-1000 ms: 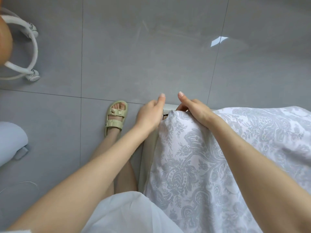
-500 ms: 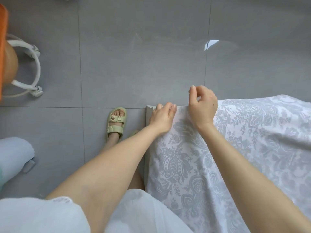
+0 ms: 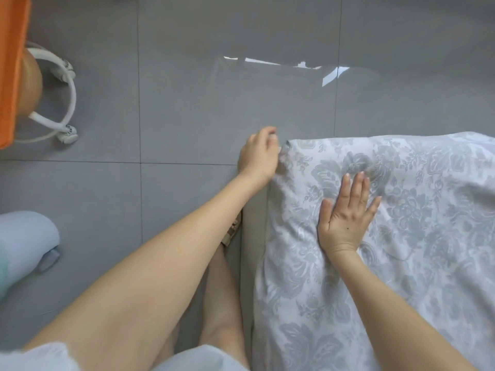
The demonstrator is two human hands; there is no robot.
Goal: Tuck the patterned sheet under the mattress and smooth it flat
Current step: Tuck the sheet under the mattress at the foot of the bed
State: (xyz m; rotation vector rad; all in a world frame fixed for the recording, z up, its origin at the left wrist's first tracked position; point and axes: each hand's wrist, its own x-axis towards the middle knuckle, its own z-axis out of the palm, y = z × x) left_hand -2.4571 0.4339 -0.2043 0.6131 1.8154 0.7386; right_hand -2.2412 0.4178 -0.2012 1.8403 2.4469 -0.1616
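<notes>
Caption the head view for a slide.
Right hand flat on the sheet, left hand curled at its corner.

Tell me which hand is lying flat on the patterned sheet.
The right hand, palm down with fingers straight on the patterned sheet. The left hand is curled at the sheet's corner instead.

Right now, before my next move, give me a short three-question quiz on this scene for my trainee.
1. True or false: the right hand lies flat, fingers straight, on the patterned sheet.
2. Where is the left hand? A) at the sheet's far left corner B) flat beside the right hand C) in the person's lap.
3. Fill in: the footwear showing past the left forearm is a ____.
Key: 1 true; 2 A; 3 sandal.
</notes>
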